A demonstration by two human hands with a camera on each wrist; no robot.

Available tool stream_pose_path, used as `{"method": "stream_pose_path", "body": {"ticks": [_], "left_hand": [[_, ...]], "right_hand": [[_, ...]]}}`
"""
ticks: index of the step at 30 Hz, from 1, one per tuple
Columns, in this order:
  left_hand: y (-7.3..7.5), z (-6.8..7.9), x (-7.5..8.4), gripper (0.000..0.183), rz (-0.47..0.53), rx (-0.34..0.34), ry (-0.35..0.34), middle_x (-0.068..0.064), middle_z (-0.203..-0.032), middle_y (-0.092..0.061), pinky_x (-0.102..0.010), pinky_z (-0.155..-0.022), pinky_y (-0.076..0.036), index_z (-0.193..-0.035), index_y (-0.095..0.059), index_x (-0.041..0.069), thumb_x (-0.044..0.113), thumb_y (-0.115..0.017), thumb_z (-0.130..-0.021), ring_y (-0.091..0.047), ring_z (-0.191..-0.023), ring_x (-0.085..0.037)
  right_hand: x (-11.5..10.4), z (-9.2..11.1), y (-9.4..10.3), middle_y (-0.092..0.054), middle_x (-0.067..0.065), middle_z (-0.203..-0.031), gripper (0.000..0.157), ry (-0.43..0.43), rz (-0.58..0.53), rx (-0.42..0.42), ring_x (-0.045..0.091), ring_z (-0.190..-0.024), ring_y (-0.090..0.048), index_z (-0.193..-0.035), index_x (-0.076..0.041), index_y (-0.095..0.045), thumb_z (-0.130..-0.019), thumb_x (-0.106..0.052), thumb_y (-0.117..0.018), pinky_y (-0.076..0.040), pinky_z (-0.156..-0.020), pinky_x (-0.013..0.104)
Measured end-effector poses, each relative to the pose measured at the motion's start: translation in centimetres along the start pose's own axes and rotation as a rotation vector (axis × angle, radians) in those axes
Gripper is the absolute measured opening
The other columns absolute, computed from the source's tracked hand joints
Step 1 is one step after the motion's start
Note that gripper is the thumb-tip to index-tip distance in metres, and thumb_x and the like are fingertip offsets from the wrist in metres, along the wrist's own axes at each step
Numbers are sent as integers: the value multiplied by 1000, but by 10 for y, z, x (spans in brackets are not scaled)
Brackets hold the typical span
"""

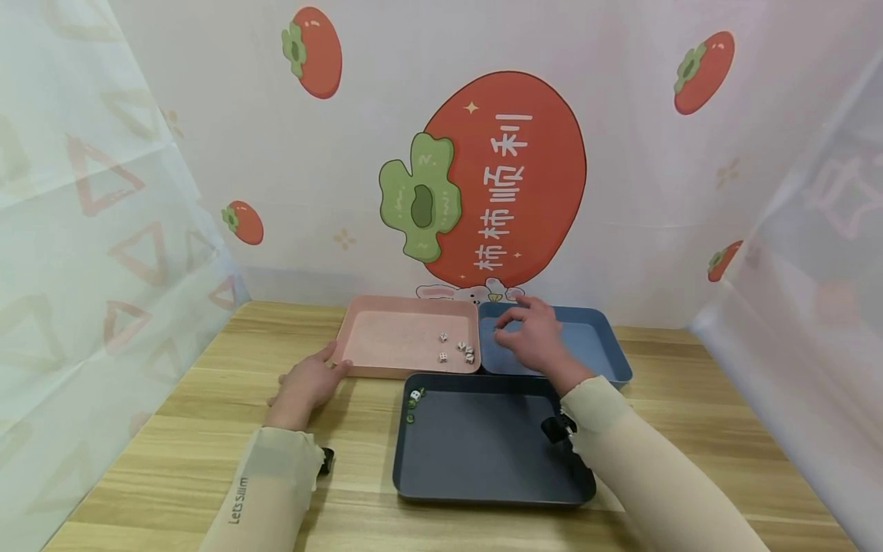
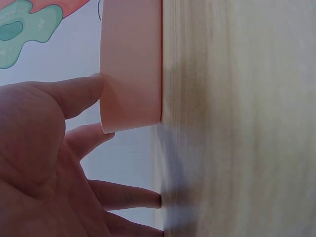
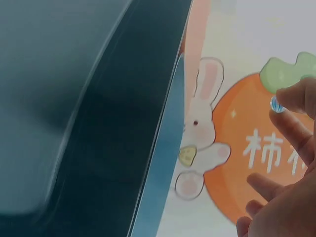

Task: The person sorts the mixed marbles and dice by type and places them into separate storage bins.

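Observation:
My right hand (image 1: 534, 333) is over the left part of the blue tray (image 1: 593, 345). Its thumb and forefinger pinch a small blue-and-white striped bead (image 3: 276, 104), best seen in the right wrist view; the other fingers are spread away. My left hand (image 1: 310, 383) touches the near left corner of the pink tray (image 2: 131, 64) with thumb and forefinger, while its other fingers reach down to the table. Several white dice (image 1: 443, 357) lie in the right part of the pink tray. Part of the blue tray's inside is hidden behind my right hand.
A dark tray (image 1: 490, 445) stands in front of the two others. In its far left corner are several small green pieces (image 1: 410, 418) and a white die (image 1: 415, 395). Beneath is a wooden table (image 1: 172, 437), with a printed curtain (image 1: 621, 153) behind it.

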State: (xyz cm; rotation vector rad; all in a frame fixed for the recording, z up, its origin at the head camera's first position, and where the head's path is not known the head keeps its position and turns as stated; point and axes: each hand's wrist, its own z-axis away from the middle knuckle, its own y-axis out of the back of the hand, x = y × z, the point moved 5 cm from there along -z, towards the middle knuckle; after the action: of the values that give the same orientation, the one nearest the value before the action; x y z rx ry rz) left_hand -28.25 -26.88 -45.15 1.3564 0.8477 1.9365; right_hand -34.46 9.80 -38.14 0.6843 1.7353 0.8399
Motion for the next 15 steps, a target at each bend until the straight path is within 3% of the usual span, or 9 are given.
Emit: {"method": "stream_pose_path", "body": {"ticks": [8,15], "left_hand": [[-1,-1,-1,73,2,-4,7,-31,-156,-23,-92,-83,-3,-161,-19,20,55,-42,-102,2,-127,-76],[0,0,-1,73,9,-5,11,-31,-155,-23,-92,-82,-2,-161,-20,21,56,-42,-101,2,-126,-77]], "right_hand": [[33,1,14,-35,25,-152,16,-92,92,-26,50,-142,-16,-96,-13,-77,-91,-25,-68,-15,-98,81],[57,3,19,-42,27,-147,20,-172,127,-73,50,-139,-21,-103,-12,-76,-93,-26,-67,-13,-96,83]]}}
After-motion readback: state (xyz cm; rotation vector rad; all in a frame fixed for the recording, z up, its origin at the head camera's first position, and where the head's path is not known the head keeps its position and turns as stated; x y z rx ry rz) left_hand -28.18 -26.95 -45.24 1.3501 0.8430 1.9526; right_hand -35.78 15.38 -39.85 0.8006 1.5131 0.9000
